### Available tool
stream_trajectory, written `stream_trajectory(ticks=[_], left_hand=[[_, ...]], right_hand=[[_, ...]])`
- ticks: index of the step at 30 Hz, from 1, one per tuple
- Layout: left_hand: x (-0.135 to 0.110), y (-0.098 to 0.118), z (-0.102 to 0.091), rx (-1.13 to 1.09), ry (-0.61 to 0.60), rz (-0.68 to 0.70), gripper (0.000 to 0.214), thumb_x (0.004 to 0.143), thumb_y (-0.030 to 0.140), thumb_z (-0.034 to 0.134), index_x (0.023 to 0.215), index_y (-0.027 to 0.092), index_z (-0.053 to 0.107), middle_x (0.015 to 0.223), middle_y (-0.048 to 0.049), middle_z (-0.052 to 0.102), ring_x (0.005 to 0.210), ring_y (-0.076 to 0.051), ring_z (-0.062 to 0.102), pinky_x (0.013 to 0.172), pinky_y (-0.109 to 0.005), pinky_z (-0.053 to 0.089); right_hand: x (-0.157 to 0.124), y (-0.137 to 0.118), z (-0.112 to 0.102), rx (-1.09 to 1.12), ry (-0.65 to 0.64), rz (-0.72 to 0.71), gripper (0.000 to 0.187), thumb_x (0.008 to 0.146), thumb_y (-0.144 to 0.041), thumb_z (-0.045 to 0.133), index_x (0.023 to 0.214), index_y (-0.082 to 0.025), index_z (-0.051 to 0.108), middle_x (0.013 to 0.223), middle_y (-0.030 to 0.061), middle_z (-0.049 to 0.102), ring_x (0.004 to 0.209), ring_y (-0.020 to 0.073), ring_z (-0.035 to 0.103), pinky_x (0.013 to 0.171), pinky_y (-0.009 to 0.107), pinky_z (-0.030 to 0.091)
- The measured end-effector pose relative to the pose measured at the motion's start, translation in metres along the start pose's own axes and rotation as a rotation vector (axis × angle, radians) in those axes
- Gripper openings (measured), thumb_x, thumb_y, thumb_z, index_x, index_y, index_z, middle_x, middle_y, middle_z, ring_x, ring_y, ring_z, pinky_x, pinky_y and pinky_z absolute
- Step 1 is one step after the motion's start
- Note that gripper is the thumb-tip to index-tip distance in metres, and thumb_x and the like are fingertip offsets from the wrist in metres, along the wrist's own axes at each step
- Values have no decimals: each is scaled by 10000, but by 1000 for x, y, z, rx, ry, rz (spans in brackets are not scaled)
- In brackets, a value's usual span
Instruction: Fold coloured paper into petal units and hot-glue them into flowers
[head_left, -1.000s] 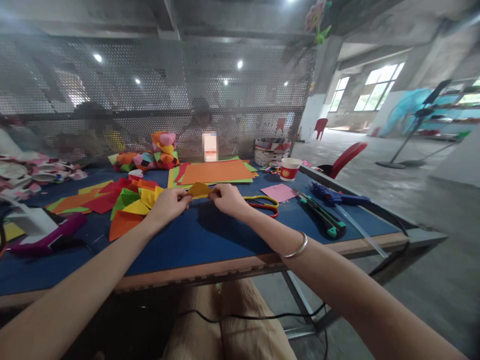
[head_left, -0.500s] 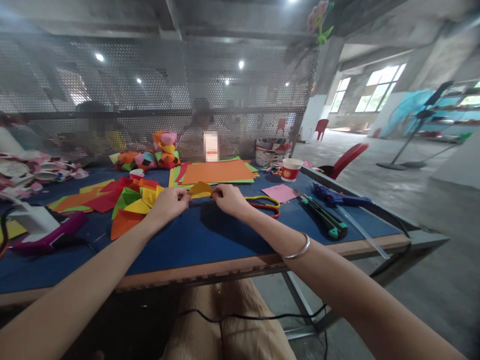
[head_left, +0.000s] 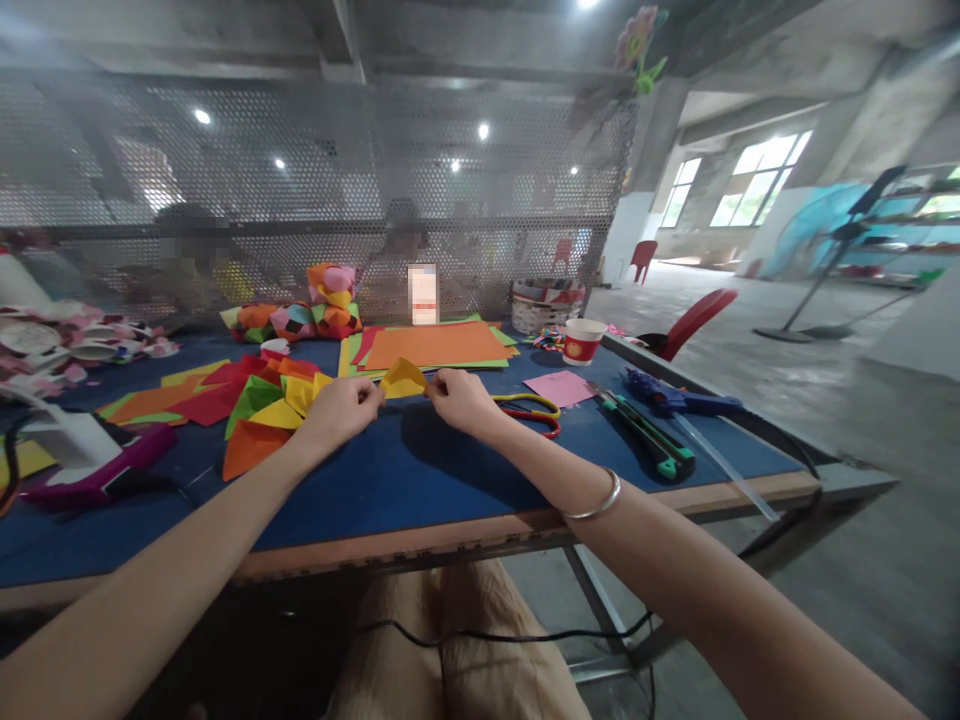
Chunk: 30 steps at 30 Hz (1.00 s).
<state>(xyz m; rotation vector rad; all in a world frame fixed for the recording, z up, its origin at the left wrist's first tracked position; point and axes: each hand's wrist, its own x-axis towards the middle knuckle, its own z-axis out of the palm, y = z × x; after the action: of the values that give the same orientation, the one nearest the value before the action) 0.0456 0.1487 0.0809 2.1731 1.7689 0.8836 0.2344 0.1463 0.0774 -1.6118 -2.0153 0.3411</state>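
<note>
A folded piece of yellow paper (head_left: 404,379) is stretched between my two hands, just above the blue tabletop (head_left: 360,500). My left hand (head_left: 346,408) pinches its left corner, and my right hand (head_left: 459,397) pinches the right corner. The paper's middle rises to a peak. Beside my left hand lies a cluster of folded papers (head_left: 259,408) in yellow, green, orange and red. Scissors (head_left: 536,408) with yellow and red handles rest by my right wrist, their blades hidden behind it. Behind the held piece is a stack of coloured sheets (head_left: 435,343), orange on top.
At right lie a pink paper (head_left: 561,387), a green-black utility knife (head_left: 651,440) and a blue glue gun (head_left: 679,394). A paper cup (head_left: 583,341) stands before a woven basket (head_left: 547,304). A purple-and-white power strip (head_left: 105,465) sits at left. Mesh panel (head_left: 465,220) rises behind.
The yellow paper's middle stands slightly higher and looks more peaked. Both hands keep their pinch at its corners and have barely moved.
</note>
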Motion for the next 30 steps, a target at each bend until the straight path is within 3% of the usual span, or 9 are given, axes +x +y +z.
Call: stream_trajectory(ticks=[7,11,15,17,20,23,26,30], left_hand=[[0,-2,2,-35,-28,6,306,787,407,496,554,231,589,520,-10,618,500,-187,557,545,-287,378],[-2,-1,5,-93,-84,113,325,799,431,505,549,232,560,527,-12,614,519,-175,547,554,-280,386],[-4,2,6,-111,-145,150,367,839,495,499,607,225,587,616,-38,666,595,-195,595,603,-292,422],[-1,0,3,-25,-52,124,367,862,513,500,671,224,619,693,-52,697,667,-218,624,653,-307,447],[4,-10,-9,207,229,126,239,876,423,540,806,224,651,935,-97,727,936,-285,647,806,-344,480],[9,-24,-24,390,342,40,162,851,299,578,958,210,661,1118,-144,686,1130,-341,586,932,-405,481],[11,-34,-38,477,239,-76,240,865,289,563,1036,137,638,1212,-215,641,1193,-403,544,954,-499,478],[12,-37,-46,486,131,-171,160,862,263,530,787,151,617,1026,-191,672,1085,-407,606,882,-495,503]], right_hand=[[0,0,0,15,8,-9,222,964,-180,510,932,-158,729,1050,133,772,988,244,697,804,292,450],[1,2,2,127,41,-11,209,967,-293,582,1079,-155,693,1063,112,765,972,214,692,806,279,456],[2,3,3,123,8,-18,196,921,-196,611,1104,-163,676,1108,106,755,1001,212,687,813,277,460],[3,3,3,119,10,-9,189,910,-154,596,1081,-164,677,1131,110,751,1026,218,681,831,282,460],[2,3,2,122,27,12,212,912,-153,594,1112,-162,664,1135,117,748,1022,224,678,839,292,464],[1,2,1,119,13,21,258,914,-170,612,1169,-151,647,1111,122,751,1005,229,682,834,301,471],[1,2,2,140,6,14,267,907,-164,629,1173,-140,650,1130,129,747,1020,230,681,846,304,474],[3,3,4,213,24,-7,210,886,-134,649,1093,-144,683,1090,114,755,974,208,690,830,290,483]])
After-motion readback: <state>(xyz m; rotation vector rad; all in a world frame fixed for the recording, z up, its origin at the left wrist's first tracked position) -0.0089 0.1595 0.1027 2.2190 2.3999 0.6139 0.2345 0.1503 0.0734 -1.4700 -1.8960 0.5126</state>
